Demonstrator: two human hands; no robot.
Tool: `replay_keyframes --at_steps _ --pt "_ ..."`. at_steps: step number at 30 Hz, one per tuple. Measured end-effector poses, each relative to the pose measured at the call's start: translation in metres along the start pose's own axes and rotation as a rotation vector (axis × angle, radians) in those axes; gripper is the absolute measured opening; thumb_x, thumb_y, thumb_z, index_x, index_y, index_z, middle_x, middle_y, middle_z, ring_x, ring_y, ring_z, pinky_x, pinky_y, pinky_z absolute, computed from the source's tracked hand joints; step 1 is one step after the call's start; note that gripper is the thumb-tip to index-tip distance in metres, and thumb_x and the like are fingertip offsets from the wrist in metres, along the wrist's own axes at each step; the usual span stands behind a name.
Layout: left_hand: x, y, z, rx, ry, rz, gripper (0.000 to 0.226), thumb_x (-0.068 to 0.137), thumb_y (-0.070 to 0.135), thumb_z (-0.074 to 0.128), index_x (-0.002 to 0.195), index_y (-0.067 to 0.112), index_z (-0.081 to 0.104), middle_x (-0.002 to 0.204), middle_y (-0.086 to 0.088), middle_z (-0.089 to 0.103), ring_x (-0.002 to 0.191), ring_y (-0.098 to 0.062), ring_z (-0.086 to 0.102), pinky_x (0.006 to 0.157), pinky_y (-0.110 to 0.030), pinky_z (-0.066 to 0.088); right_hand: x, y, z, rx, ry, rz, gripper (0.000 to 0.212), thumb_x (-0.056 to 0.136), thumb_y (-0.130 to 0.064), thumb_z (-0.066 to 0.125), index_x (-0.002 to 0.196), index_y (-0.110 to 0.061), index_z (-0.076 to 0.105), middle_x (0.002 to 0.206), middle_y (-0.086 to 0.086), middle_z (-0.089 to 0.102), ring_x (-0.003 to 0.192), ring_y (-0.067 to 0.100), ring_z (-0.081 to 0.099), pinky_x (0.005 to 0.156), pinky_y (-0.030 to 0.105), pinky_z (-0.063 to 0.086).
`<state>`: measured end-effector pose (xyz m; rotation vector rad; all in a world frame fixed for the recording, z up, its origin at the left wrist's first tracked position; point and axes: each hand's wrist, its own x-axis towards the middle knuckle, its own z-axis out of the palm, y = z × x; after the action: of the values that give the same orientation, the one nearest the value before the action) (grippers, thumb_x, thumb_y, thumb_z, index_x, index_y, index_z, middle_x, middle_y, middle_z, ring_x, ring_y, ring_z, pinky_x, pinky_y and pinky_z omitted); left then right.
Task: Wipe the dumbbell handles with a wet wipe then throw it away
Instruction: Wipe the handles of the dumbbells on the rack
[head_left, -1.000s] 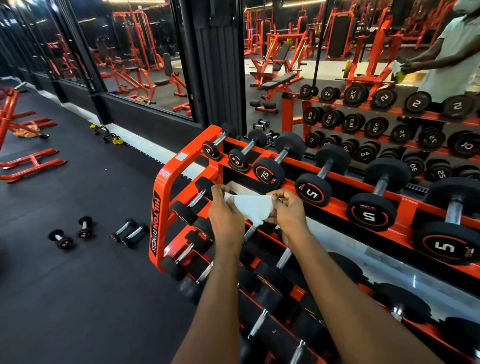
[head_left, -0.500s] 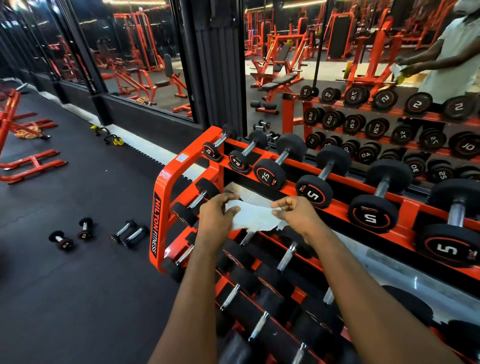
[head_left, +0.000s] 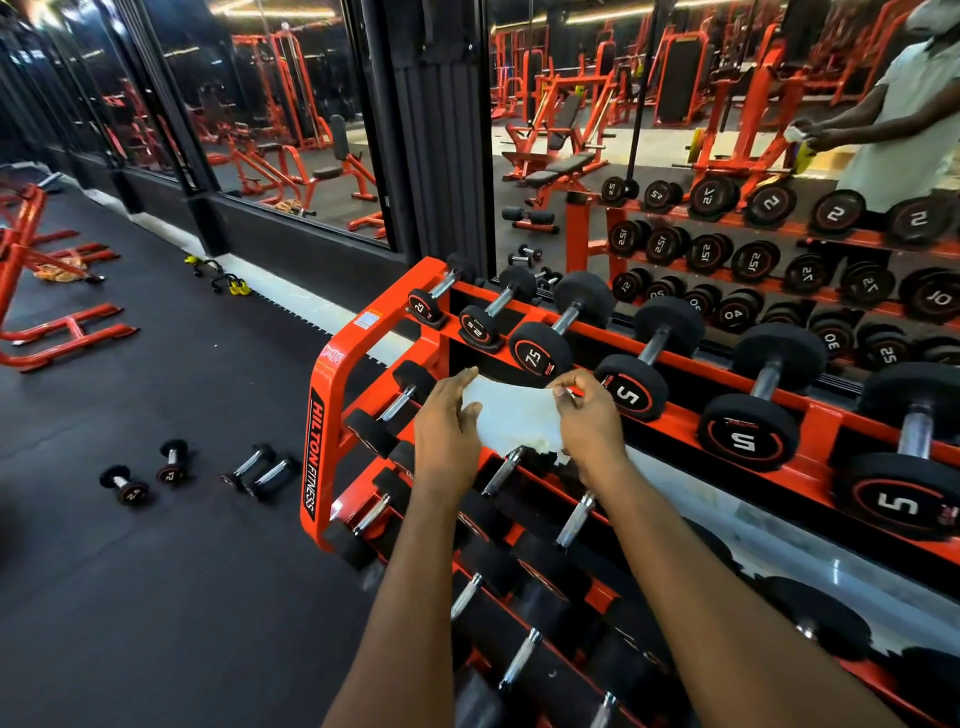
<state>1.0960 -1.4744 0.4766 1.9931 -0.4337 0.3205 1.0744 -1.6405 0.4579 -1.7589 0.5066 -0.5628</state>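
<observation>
At centre frame, over the orange rack: holding a wet wipe spread open between both hands. Gripping its left edge with the left hand, thumb laid across the sheet; pinching the upper right corner with the right hand, thumb against fingertip. No wiping contact to be seen with any handle. Judged from this: very early, only unfolding and readying. Left to do: rubbing down the handles row by row, perhaps also the loose dumbbells on the floor at lower left, then throwing the wipe away.
</observation>
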Motion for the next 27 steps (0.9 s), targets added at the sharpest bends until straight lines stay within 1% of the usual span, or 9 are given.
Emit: replay_keyframes --at_steps 2,6,10,13,16,18,20,23,27 --pt "0.000 -0.003 -0.003 0.005 -0.025 0.000 0.044 0.097 -0.001 0.060 0.139 0.014 0.059 0.140 -0.001 0.059 0.126 -0.017 0.056 0.104 -0.044 0.050 0.003 -0.001 -0.011 -0.181 -0.107 -0.083 0.015 0.096 -0.019 0.060 0.086 -0.028 0.067 0.087 -0.008 0.067 0.074 0.007 0.056 0.065 0.027 0.045" --pt "-0.003 -0.005 0.001 -0.009 -0.033 -0.009 0.045 0.096 0.001 0.062 0.138 0.019 0.060 0.139 0.000 0.060 0.115 -0.030 0.064 0.097 -0.050 0.055 0.010 -0.004 -0.018 -0.325 -0.090 -0.107 0.008 0.093 -0.022 0.066 0.088 -0.019 0.071 0.089 -0.004 0.070 0.085 0.013 0.063 0.078 0.031 0.050" --pt "0.000 -0.008 -0.004 -0.050 0.044 -0.050 0.038 0.091 0.004 0.071 0.127 0.017 0.069 0.112 0.007 0.070 0.093 -0.012 0.065 0.086 -0.032 0.057 0.009 -0.004 -0.025 -0.186 -0.195 -0.014 0.004 0.085 -0.018 0.075 0.084 -0.020 0.072 0.080 -0.002 0.066 0.074 0.012 0.059 0.072 0.028 0.049" --pt "0.002 -0.007 -0.008 -0.061 0.116 -0.045 0.031 0.088 0.012 0.076 0.118 0.016 0.075 0.113 0.004 0.071 0.103 -0.010 0.063 0.090 -0.033 0.055 0.008 -0.004 -0.031 -0.147 -0.259 0.022 0.011 0.081 -0.008 0.078 0.087 -0.015 0.073 0.076 0.002 0.063 0.069 0.009 0.055 0.069 0.023 0.049" --pt "0.006 -0.003 -0.008 -0.026 0.162 -0.060 0.030 0.086 0.020 0.080 0.115 0.018 0.076 0.111 0.002 0.065 0.104 -0.010 0.059 0.090 -0.024 0.047 0.006 -0.008 -0.030 -0.106 -0.254 0.023 0.009 0.079 -0.009 0.079 0.080 -0.015 0.072 0.085 0.001 0.071 0.078 0.011 0.063 0.079 0.027 0.051" --pt "0.007 0.000 -0.008 -0.038 0.161 -0.062 0.029 0.087 0.014 0.079 0.116 0.017 0.075 0.114 0.001 0.068 0.105 -0.009 0.060 0.090 -0.019 0.047 0.004 -0.012 -0.027 -0.017 -0.265 0.046 0.011 0.080 -0.007 0.076 0.078 -0.014 0.069 0.092 0.000 0.072 0.089 0.012 0.065 0.085 0.026 0.051" --pt "0.008 0.001 -0.007 -0.065 0.140 -0.045 0.030 0.087 0.006 0.075 0.116 0.016 0.075 0.113 0.003 0.073 0.105 -0.010 0.064 0.094 -0.027 0.051 0.002 -0.015 -0.021 0.066 -0.313 0.072 0.015 0.079 -0.005 0.075 0.086 -0.015 0.066 0.105 -0.001 0.069 0.100 0.010 0.063 0.085 0.023 0.048" --pt "0.008 0.001 -0.006 -0.069 0.095 -0.052 0.028 0.087 0.005 0.075 0.113 0.016 0.075 0.109 0.005 0.074 0.103 -0.009 0.067 0.097 -0.033 0.053 -0.003 -0.009 -0.010 0.066 -0.469 0.097 0.043 0.074 -0.013 0.082 0.111 -0.025 0.064 0.119 -0.005 0.062 0.112 0.007 0.057 0.090 0.028 0.047" --pt "0.011 0.004 -0.008 -0.089 0.037 -0.061 0.026 0.088 0.005 0.075 0.111 0.017 0.075 0.108 0.006 0.074 0.102 -0.010 0.066 0.093 -0.030 0.053 -0.012 0.010 0.004 0.038 -0.585 0.045 0.041 0.067 -0.015 0.085 0.105 -0.025 0.070 0.103 0.003 0.073 0.099 0.021 0.069 0.093 0.039 0.055"
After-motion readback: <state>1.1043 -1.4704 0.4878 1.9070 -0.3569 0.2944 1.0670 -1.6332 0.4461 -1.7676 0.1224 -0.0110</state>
